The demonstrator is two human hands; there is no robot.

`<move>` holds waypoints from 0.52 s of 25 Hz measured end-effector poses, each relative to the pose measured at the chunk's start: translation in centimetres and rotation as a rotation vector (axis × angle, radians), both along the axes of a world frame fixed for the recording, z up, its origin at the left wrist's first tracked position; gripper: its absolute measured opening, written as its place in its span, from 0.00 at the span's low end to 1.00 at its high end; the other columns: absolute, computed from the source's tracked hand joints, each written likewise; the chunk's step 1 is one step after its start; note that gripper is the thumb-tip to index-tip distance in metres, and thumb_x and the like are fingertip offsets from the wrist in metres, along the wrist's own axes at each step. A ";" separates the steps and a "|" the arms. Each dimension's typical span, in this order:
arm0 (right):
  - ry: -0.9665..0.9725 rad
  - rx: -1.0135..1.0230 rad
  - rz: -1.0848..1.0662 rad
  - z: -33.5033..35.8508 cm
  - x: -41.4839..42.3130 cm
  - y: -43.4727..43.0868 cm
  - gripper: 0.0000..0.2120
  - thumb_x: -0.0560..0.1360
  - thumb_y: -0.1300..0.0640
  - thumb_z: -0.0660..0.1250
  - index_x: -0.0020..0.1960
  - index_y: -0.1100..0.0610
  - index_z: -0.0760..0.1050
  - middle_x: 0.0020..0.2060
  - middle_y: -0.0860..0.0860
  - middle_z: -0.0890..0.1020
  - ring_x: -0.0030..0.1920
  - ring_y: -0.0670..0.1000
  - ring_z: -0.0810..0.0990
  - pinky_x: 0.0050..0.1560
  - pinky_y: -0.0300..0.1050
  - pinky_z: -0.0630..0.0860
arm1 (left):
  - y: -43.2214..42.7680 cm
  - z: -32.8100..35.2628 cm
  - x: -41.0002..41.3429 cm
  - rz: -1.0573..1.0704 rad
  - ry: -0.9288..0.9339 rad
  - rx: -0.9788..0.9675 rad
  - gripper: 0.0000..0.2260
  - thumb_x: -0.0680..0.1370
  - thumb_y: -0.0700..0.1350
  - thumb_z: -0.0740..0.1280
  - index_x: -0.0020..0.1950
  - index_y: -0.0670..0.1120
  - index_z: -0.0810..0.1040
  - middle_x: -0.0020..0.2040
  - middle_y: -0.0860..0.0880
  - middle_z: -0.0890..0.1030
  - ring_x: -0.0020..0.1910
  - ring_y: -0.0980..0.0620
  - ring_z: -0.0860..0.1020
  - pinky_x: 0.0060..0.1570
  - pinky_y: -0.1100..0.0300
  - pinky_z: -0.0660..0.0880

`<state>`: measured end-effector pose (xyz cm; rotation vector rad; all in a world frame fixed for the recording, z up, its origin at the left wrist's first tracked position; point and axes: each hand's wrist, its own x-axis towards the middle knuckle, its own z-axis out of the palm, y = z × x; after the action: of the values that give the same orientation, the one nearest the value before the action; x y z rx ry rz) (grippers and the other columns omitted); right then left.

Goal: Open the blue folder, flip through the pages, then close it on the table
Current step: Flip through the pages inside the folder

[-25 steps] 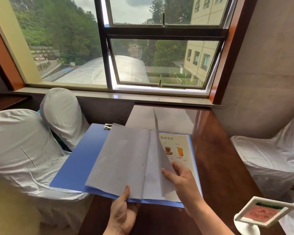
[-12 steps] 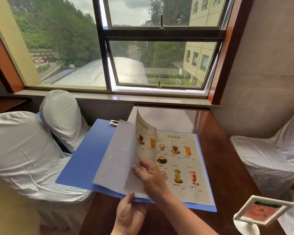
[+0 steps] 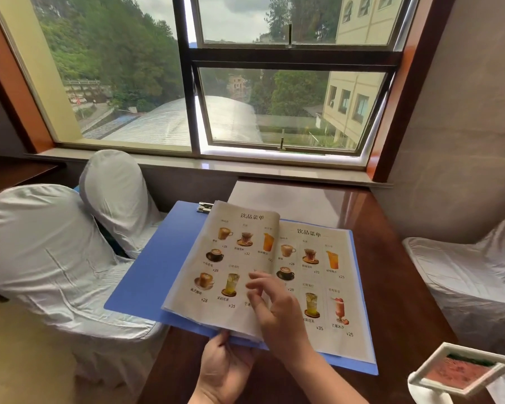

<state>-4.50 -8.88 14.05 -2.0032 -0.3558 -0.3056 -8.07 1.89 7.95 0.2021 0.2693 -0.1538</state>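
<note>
Blue folder (image 3: 146, 284) lying open on the dark wooden table (image 3: 397, 287), left cover overhanging its edge, drink-menu pages (image 3: 233, 258) showing, near edge pinched by left hand (image 3: 225, 365), right hand (image 3: 277, 304) loosely spread above the pages, white-covered chairs (image 3: 41, 252) alongside.

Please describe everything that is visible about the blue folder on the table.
The blue folder lies open, a thin, smooth board, seemingly plastic, with a metal clip at its top edge. Its left cover sticks out past the wooden table edge, over a white-covered chair. Printed drink-menu pages with cup and glass pictures and prices lie on it, the left stack slightly curved. The left hand pinches the near edge at the spine; the right hand hovers with spread fingers above the pages.
</note>
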 end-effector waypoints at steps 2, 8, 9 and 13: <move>-0.058 -0.287 -0.024 -1.0 -0.3 -1.1 0.18 0.78 0.54 0.66 0.67 0.54 0.76 0.70 0.45 0.74 0.73 0.45 0.68 0.74 0.41 0.64 | 0.1 -0.3 0.2 -0.006 -0.007 -0.003 0.19 0.75 0.44 0.59 0.61 0.39 0.80 0.59 0.37 0.82 0.53 0.37 0.83 0.42 0.41 0.81; -0.051 -0.631 0.016 -2.5 -0.8 -1.3 0.28 0.79 0.43 0.58 0.77 0.48 0.61 0.80 0.45 0.58 0.80 0.48 0.49 0.78 0.43 0.43 | -1.0 0.0 0.7 -0.008 -0.020 -0.036 0.21 0.75 0.47 0.62 0.65 0.40 0.77 0.63 0.39 0.80 0.58 0.41 0.81 0.52 0.44 0.80; -0.062 -0.635 0.012 -2.4 -0.7 -1.3 0.27 0.79 0.43 0.57 0.77 0.47 0.62 0.80 0.45 0.59 0.80 0.49 0.49 0.77 0.43 0.43 | -1.1 0.1 0.7 -0.008 -0.038 -0.013 0.21 0.75 0.49 0.64 0.65 0.41 0.77 0.65 0.40 0.79 0.60 0.42 0.80 0.53 0.44 0.80; -0.075 -0.682 0.021 -2.1 -0.5 -1.4 0.26 0.79 0.40 0.53 0.76 0.43 0.63 0.79 0.45 0.60 0.80 0.50 0.50 0.77 0.45 0.44 | -1.2 1.2 0.3 -0.033 -0.179 0.137 0.35 0.68 0.58 0.75 0.71 0.46 0.72 0.71 0.44 0.74 0.69 0.42 0.72 0.65 0.45 0.72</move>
<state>-5.03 -10.31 11.95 -2.6561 -0.5845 -0.2673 -7.72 0.68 9.12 0.3546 0.0980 -0.1487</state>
